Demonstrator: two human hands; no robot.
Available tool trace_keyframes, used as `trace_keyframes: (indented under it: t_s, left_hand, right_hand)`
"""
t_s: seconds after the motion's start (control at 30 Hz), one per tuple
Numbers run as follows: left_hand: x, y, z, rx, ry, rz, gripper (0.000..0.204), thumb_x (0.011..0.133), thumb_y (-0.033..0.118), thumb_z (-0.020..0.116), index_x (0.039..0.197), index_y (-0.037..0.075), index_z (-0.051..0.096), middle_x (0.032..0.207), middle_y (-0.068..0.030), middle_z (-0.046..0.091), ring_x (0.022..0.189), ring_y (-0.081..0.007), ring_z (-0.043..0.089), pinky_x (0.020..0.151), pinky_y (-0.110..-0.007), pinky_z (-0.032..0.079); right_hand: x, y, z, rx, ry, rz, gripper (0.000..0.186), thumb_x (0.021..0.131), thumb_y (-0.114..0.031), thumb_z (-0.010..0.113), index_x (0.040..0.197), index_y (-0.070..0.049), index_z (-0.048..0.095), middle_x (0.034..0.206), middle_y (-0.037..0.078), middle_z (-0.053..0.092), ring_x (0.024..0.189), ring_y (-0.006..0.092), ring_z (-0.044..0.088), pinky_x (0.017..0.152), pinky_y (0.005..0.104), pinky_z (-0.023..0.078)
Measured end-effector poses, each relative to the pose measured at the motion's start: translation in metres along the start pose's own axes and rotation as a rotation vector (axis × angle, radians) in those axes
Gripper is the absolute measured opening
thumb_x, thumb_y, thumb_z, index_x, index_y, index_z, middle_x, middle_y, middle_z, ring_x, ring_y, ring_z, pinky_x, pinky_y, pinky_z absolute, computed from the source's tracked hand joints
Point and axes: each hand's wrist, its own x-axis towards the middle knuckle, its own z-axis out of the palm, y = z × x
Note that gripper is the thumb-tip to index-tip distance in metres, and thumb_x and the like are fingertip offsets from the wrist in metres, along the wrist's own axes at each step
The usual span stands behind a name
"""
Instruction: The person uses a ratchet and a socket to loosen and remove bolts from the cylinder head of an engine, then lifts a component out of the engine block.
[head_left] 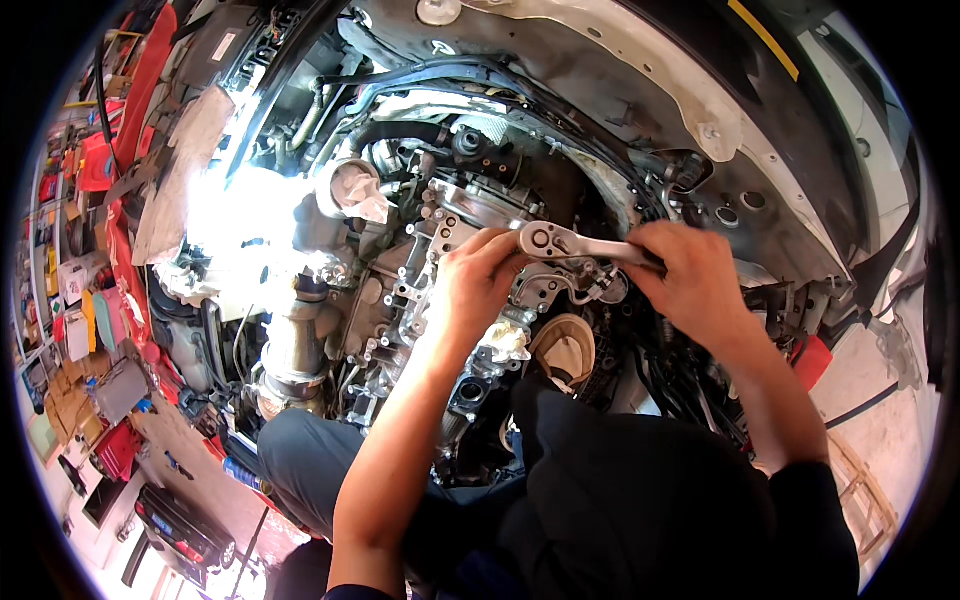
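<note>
A silver ratchet wrench (590,250) lies level over the engine (400,290), its round head to the left. My right hand (690,275) is wrapped round the handle end. My left hand (475,280) is closed at the ratchet's head, fingers and thumb pressed against its left side. Whatever sits under the head is hidden by the left hand and the tool. Below the ratchet is a metal bracket (540,288) on the engine. A round opening stuffed with pale cloth (566,352) lies nearer to me.
A crumpled paper or cloth plug (358,190) fills a pipe mouth at the left. Bright light washes out the area beside it. Dark hoses and wiring (690,385) run at the right. A body panel (640,60) curves along the far side. Shelves and a dark car (185,525) stand beyond, left.
</note>
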Motion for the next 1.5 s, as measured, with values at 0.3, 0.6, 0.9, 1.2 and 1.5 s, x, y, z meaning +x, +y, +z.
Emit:
trace_keyframes:
  t_s: [0.3,0.6,0.9,1.2,1.5]
  left_hand:
    - [0.013,0.022,0.027,-0.042,-0.276,0.152,0.023,0.081,0.011,0.073,0.103,0.005,0.071,0.094,-0.0108,0.071,0.092,-0.0294,0.067,0.081,-0.039,0.053]
    - [0.001,0.029,0.040,0.134,-0.351,0.134,0.067,0.077,0.021,0.076,0.138,0.011,0.051,0.130,-0.0036,0.061,0.129,-0.0260,0.046,0.115,-0.048,0.027]
    - [-0.009,0.025,0.039,0.229,-0.406,0.150,0.080,0.077,0.023,0.077,0.145,0.009,0.038,0.135,-0.0025,0.057,0.136,-0.0225,0.041,0.120,-0.057,0.012]
    - [-0.046,0.018,0.062,0.621,-0.110,0.253,0.042,0.074,0.028,0.078,0.114,0.023,0.065,0.118,-0.0033,0.053,0.127,-0.0254,0.044,0.116,-0.064,0.013]
    - [-0.041,0.011,0.062,0.434,-0.062,0.163,0.053,0.073,0.035,0.079,0.114,0.009,0.060,0.104,-0.0072,0.057,0.100,-0.0279,0.053,0.092,-0.045,0.038]
  right_hand:
    - [-0.080,-0.014,0.022,0.035,0.265,0.345,0.018,0.077,-0.013,0.077,0.088,-0.004,0.066,0.079,0.011,0.067,0.065,0.0296,0.065,0.057,0.0356,0.050]
    - [-0.113,-0.013,0.043,0.096,0.386,0.552,0.021,0.074,-0.009,0.079,0.089,-0.002,0.066,0.080,0.013,0.068,0.067,0.0286,0.066,0.060,0.0334,0.051]
    - [-0.125,-0.010,0.054,0.077,0.421,0.496,0.022,0.072,-0.004,0.079,0.089,-0.001,0.065,0.079,0.014,0.065,0.065,0.0284,0.064,0.059,0.0332,0.050]
    - [-0.149,-0.010,0.055,0.105,0.494,0.570,0.021,0.072,0.001,0.077,0.089,-0.001,0.065,0.073,0.011,0.060,0.059,0.0237,0.058,0.056,0.0308,0.045]
    - [-0.143,-0.012,0.057,0.084,0.471,0.521,0.022,0.069,-0.001,0.078,0.088,-0.003,0.066,0.073,0.011,0.061,0.059,0.0253,0.059,0.054,0.0318,0.046]
